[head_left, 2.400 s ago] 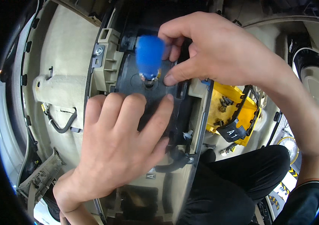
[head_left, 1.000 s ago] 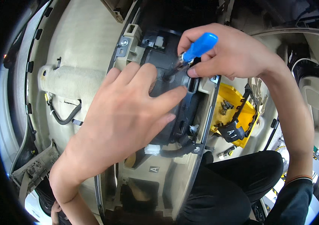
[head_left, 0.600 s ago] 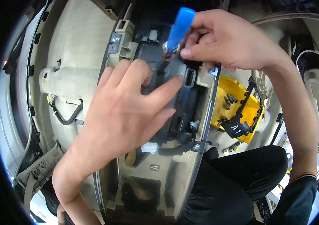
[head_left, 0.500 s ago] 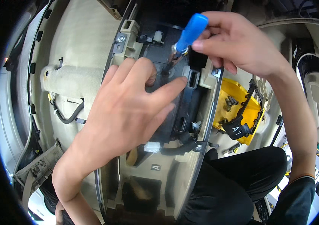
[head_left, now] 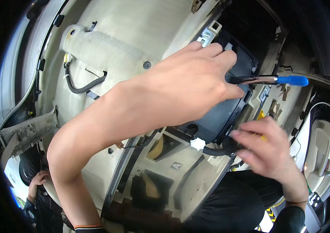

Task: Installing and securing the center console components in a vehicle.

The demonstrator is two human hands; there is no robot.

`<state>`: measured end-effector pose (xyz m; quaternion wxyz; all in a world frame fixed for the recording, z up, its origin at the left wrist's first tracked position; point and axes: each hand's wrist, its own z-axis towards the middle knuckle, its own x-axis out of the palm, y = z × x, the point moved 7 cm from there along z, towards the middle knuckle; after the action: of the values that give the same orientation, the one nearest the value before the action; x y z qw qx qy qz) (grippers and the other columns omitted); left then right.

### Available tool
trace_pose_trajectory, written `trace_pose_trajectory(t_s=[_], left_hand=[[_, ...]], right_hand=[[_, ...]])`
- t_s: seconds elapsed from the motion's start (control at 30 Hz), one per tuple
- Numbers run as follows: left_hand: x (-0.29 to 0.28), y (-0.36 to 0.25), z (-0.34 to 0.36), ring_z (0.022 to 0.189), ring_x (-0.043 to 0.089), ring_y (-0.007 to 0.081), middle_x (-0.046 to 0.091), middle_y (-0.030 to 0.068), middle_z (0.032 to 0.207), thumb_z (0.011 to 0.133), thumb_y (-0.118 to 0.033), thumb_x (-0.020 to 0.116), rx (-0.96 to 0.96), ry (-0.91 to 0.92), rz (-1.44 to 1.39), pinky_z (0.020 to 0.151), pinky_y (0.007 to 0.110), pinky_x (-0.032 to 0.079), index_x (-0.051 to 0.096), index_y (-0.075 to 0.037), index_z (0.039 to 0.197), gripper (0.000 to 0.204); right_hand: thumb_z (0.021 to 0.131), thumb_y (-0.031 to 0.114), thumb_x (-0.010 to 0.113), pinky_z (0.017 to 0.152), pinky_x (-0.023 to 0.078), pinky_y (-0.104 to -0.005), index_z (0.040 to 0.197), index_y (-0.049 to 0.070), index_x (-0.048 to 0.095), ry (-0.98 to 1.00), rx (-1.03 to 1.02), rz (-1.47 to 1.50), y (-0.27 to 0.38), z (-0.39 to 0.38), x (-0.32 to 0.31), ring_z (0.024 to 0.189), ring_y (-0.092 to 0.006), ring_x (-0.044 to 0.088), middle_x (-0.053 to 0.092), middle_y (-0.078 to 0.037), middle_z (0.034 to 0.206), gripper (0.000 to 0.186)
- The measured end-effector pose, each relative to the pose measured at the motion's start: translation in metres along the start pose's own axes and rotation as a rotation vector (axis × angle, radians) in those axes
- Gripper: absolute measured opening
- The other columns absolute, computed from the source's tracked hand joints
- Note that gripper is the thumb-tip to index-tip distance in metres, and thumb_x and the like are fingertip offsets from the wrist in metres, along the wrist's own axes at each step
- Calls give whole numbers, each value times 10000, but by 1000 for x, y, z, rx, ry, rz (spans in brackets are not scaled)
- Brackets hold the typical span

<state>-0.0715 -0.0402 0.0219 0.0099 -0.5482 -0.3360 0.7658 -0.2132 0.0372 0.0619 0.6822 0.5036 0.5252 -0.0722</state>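
My left hand (head_left: 196,81) reaches across the dark ribbed unit (head_left: 221,114) in the centre console, fingers bent but apart, their tips hidden over the far side. Beside its thumb, a piece with a blue end (head_left: 292,80) and a brownish stem points right; its dark base is partly behind the hand. My right hand (head_left: 268,147) is at the unit's near right corner, slightly blurred, thumb and fingers apart near a black wrapped wiring harness (head_left: 217,151). A bit of yellow shows among its fingers, too small to name. White tape (head_left: 198,144) wraps the harness.
A beige console frame (head_left: 196,178) with an opening lies toward me. On the left, the beige floor covering (head_left: 126,35) has a wiring plug (head_left: 67,59) poking out. Another person's hand (head_left: 38,178) shows at the lower left. A door panel (head_left: 326,143) stands at the right.
The view has turned, so the console slants rightward. My right hand has left the blue-ended piece and come down to the near corner. That piece now leans right. My left hand remains over the unit.
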Motion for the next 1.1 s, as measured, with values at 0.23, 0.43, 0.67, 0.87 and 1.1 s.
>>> trace_pose_trajectory(t_s=[0.23,0.43,0.67,0.87,1.1], left_hand=[[-7,6,-13,1108,575,301,570,140,1147,841,-135,737,-59,-22,-84,965,417,469,714,-72,1178,343],[-30,-6,-29,1257,529,353,555,175,1331,772,-197,801,-265,115,-119,1040,441,442,663,-80,1258,519],[-13,-6,-24,1407,428,359,501,122,1512,783,-299,784,-192,179,21,1137,490,361,651,-131,1334,591],[-14,6,-4,1391,458,384,528,152,1485,828,-290,747,-96,109,79,1130,513,368,658,-70,1244,479],[-9,15,3,1356,482,403,542,180,1445,850,-324,742,-8,79,61,1116,521,379,672,-80,1106,360]], right_hand=[[710,316,820,965,483,-445,1240,72,705,54,-32,-204,16,8,33,1141,-304,582,632,-127,1278,595],[688,341,808,1033,480,-452,1301,45,667,63,-11,-178,16,0,38,1217,-309,580,619,-140,1346,695],[801,412,762,1123,434,-450,1406,16,567,122,9,-146,17,-2,45,1346,-310,528,564,-153,1441,749],[796,413,767,1116,445,-471,1381,-3,605,77,1,-81,14,-1,44,1376,-351,525,573,-182,1447,736],[821,402,772,1141,429,-454,1383,-13,589,68,-5,-40,13,-3,44,1405,-321,498,557,-171,1467,722]])
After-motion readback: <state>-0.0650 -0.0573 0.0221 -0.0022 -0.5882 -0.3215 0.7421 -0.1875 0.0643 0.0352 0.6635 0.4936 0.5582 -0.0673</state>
